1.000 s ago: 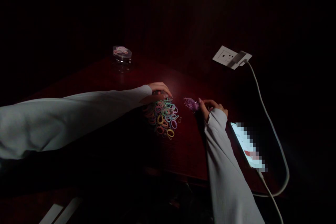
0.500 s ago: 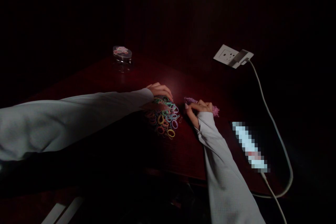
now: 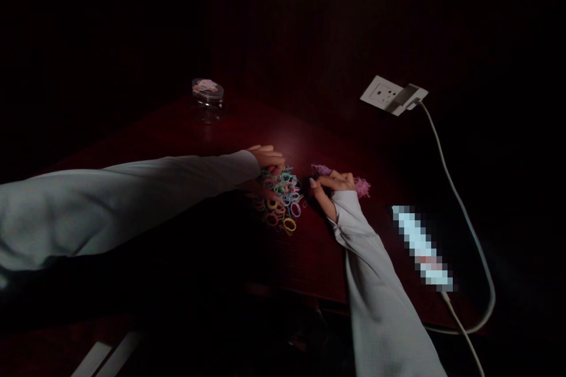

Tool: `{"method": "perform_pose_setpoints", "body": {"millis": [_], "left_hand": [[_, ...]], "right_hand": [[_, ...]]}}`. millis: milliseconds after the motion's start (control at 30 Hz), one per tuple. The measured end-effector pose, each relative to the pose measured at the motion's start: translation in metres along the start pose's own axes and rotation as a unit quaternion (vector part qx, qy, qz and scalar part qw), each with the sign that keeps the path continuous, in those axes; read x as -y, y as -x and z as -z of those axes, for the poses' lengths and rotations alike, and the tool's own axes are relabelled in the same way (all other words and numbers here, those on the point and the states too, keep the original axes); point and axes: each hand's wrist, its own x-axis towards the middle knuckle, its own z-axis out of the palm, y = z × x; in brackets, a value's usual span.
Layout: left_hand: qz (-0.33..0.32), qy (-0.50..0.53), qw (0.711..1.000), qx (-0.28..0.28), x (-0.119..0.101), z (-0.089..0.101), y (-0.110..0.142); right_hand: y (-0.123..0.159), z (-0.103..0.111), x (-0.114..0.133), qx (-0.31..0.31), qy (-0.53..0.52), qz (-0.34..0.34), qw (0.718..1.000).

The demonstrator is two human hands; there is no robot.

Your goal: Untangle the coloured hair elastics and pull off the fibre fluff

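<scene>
My left hand (image 3: pixel 269 159) is over the far side of a pile of small coloured elastic hair ties (image 3: pixel 283 197), its fingers curled down to the top of the heap. Whatever lies between those fingertips is hidden. Just right of the pile, my right hand (image 3: pixel 333 187) rests low at the table, fingers bent and thumb close to the forefinger. Behind its fingers shows a purple frilly bunch (image 3: pixel 321 169), and a pink frilly bunch (image 3: pixel 362 187) sticks out on its right side. My palm hides what the fingers hold, if anything.
A clear jar (image 3: pixel 207 100) with a pink-patterned lid stands at the back left of the dark red table (image 3: pixel 265 265). On the right lies a lit phone (image 3: pixel 422 247), its white cable (image 3: pixel 460 206) running to a plug in the wall socket (image 3: pixel 382 94). Surroundings are very dark.
My right hand has moved left over the purple bunch, and the pink bunch has come into view beside it. My left hand's fingers have drawn in and curled at the pile.
</scene>
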Motion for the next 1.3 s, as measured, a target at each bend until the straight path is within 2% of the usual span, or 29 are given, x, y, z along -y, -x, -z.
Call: {"method": "perform_pose_setpoints", "body": {"millis": [167, 400, 633, 767, 867, 1000, 1133, 1300], "left_hand": [[0.01, 0.067, 0.998, 0.004, 0.001, -0.002, -0.001], [0.09, 0.137, 0.986, -0.018, -0.001, -0.003, 0.0], [0.139, 0.173, 0.973, -0.066, -0.001, -0.002, -0.003], [0.16, 0.173, 0.97, -0.06, 0.0, -0.001, -0.004], [0.149, 0.156, 0.975, -0.047, 0.001, 0.0, -0.005], [0.095, 0.12, 0.987, -0.059, 0.003, 0.002, -0.007], [0.071, 0.084, 0.992, -0.063, 0.009, 0.003, -0.007], [0.048, 0.017, 0.999, -0.017, 0.014, 0.002, -0.003]], "right_hand": [[0.0, 0.002, 0.0, 0.004, -0.004, 0.0, 1.0], [0.002, -0.001, -0.003, -0.003, -0.014, 0.021, 1.0], [0.002, 0.001, 0.0, 0.01, -0.009, 0.007, 1.0], [0.002, 0.002, 0.001, -0.002, -0.023, 0.016, 1.0], [0.003, 0.004, 0.004, -0.005, -0.036, 0.006, 0.999], [0.002, 0.009, 0.013, 0.017, -0.059, -0.009, 0.998], [-0.001, 0.006, 0.025, 0.019, -0.085, 0.009, 0.996], [-0.003, 0.001, 0.036, 0.008, -0.07, 0.043, 0.997]]}}
